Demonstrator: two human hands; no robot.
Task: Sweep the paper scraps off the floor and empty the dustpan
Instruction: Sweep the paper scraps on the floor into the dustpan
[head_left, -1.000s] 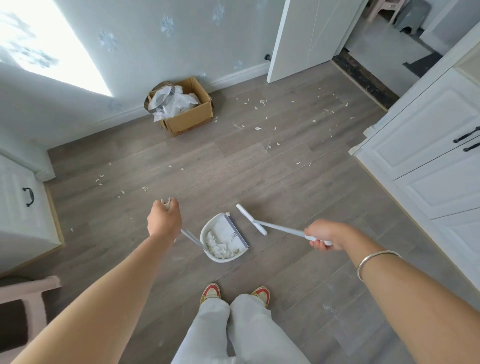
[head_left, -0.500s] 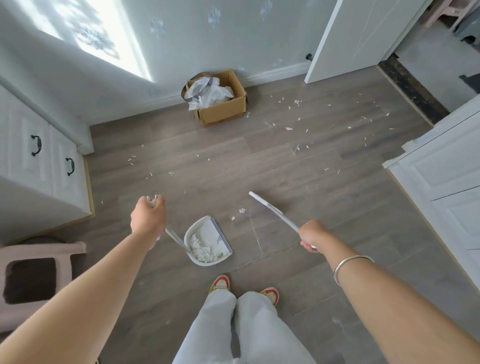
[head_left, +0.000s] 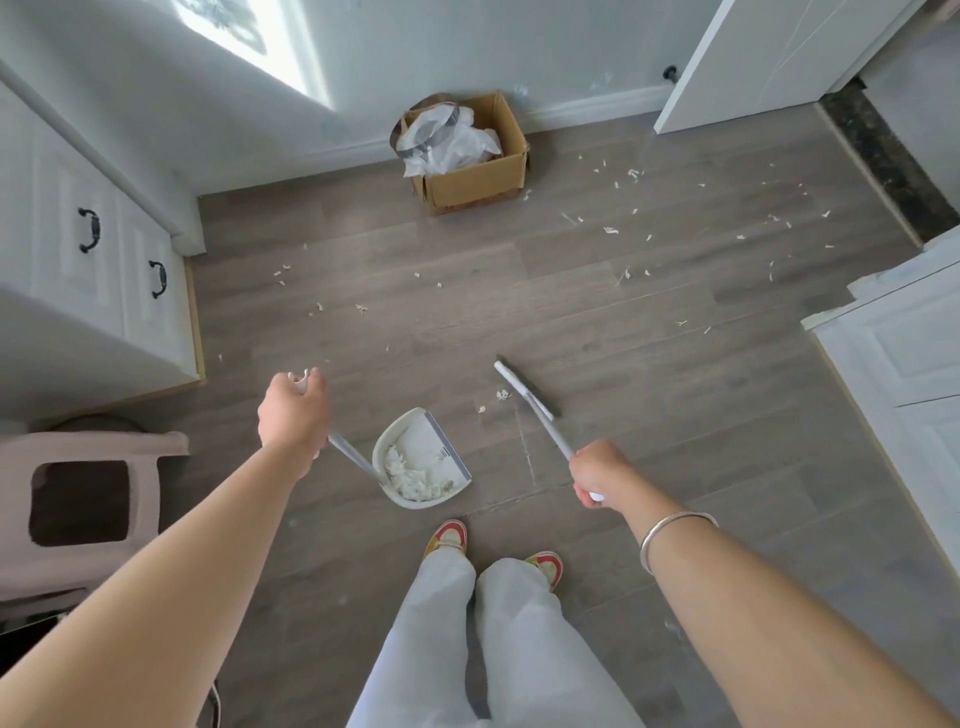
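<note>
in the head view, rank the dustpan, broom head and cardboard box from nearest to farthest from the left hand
1. Dustpan, just right of the left hand, which grips its handle.
2. Broom head, farther right, past the dustpan.
3. Cardboard box, far ahead by the wall.

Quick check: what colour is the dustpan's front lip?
Grey: the front lip edges an otherwise white dustpan. The head view, the only one, shows it.
</note>
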